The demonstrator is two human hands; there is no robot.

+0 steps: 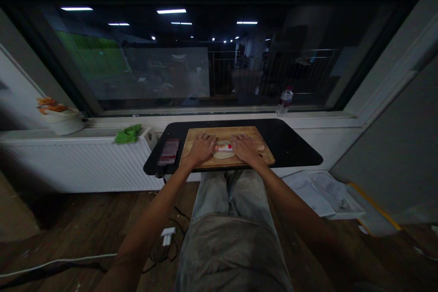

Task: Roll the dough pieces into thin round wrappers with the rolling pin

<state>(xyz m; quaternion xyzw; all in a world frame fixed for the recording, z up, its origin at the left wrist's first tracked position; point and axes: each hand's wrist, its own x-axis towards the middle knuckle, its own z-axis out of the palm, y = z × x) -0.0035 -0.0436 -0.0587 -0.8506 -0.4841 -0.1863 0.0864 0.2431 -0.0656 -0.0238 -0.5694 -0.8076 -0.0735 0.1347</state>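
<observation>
A rolling pin (225,148) with a white and red label at its middle lies across a flat round of dough (224,155). My left hand (202,147) is closed over the pin's left part. Over its right part lies my right hand (245,147), also gripping it, with a bit of wooden handle showing beyond. Both palms hide most of the pin and the dough's side edges. Beneath them is a wooden cutting board (191,136), set on a black tabletop (290,146).
A blurred-out flat object (169,152) lies left of the board. On the sill stands a plastic bottle (284,101). A green cloth (128,134) and a white pot (66,121) rest on the radiator (85,164). Cables and a power plug (167,236) lie on the floor.
</observation>
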